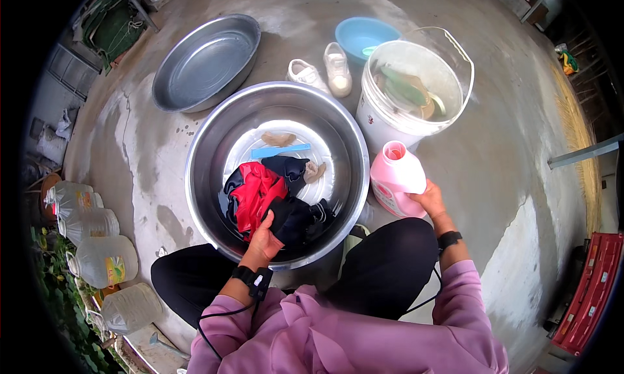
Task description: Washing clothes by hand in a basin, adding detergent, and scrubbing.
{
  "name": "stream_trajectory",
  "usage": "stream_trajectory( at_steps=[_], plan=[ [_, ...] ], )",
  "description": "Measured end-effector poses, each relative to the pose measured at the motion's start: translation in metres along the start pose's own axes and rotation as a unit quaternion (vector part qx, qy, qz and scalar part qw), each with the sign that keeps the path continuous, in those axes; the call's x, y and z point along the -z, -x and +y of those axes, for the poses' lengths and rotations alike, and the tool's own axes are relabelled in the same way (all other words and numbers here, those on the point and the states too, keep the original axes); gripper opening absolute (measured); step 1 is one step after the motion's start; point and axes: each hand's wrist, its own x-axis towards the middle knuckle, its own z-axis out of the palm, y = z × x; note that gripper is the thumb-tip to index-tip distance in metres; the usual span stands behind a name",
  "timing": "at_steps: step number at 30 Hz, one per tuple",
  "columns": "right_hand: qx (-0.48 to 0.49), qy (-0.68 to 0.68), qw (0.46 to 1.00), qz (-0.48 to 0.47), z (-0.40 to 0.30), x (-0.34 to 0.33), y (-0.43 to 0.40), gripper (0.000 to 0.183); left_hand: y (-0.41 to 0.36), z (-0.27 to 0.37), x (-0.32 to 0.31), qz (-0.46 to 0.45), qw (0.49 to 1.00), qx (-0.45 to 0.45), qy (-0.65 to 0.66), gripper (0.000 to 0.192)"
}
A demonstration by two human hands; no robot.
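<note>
A large metal basin [201, 227] with water stands between my knees. Inside lie red cloth [257, 191], dark wet cloth [287, 174], a blue flat plastic strip [281, 151] and a beige piece [278, 139]. My left hand [265, 240] is at the basin's near side, its fingers on a black fold of cloth; how firmly they grip is unclear. To the right of the basin, my right hand [430, 198] is closed on the handle side of a pink plastic detergent bottle [402, 179], which stands upright with its mouth uncapped.
Beyond the basin are an empty grey metal basin [207, 64], white shoes [337, 70] and a light blue plastic basin [365, 30]. A white bucket [390, 115] holding green and tan things stands behind the bottle. Several clear plastic jugs [97, 262] line the left side.
</note>
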Motion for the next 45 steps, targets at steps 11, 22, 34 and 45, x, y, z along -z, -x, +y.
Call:
stream_trajectory(
  at_steps=[11,22,34,45],
  plan=[
    [0.116,0.211,0.956,-0.170,-0.194,0.011,0.024,0.036,0.007,0.010,0.002,-0.063,0.995,-0.026,0.067,0.052],
    [0.310,0.469,0.768,-0.306,-0.289,-0.078,0.040,0.023,0.020,0.023,0.020,-0.061,0.985,-0.101,0.124,0.050],
    [0.313,0.529,0.723,-0.315,-0.279,-0.138,0.049,0.028,0.021,0.016,0.032,-0.061,0.979,-0.107,0.160,0.044],
    [0.324,0.567,0.693,-0.305,-0.268,-0.173,0.059,0.027,0.017,0.020,0.049,-0.042,0.977,-0.108,0.181,0.050]
  ],
)
